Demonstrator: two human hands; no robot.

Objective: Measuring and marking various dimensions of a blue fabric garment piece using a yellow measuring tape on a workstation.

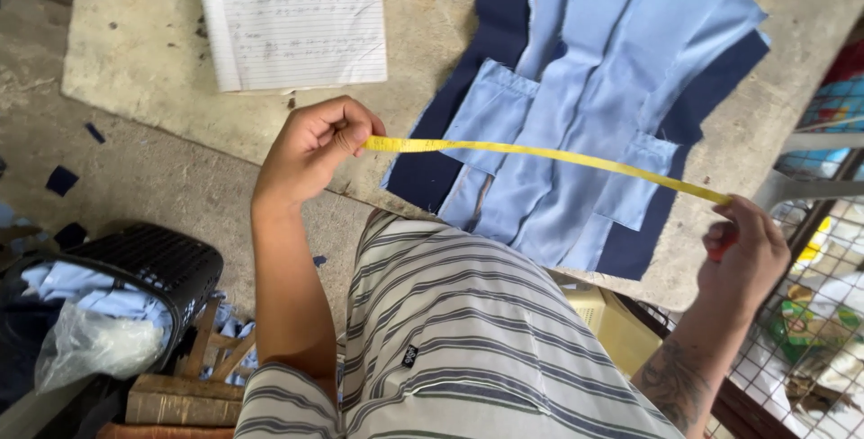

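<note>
A yellow measuring tape [540, 153] is stretched taut between my two hands, above the near edge of the table. My left hand [315, 147] pinches one end of it between thumb and forefinger. My right hand [747, 246] grips the other end, with something red partly hidden in the fingers. Under the tape lie light blue fabric pieces [585, 88] with pocket-like flaps, stacked on dark navy fabric [490, 34]. My striped shirt [459, 331] fills the lower middle.
A lined notebook [292, 16] with handwriting lies on the concrete table [135, 52] at upper left. A black basket [153, 264] with blue scraps and a plastic bag stands on the floor at left. A wire mesh rack [810, 331] is at right.
</note>
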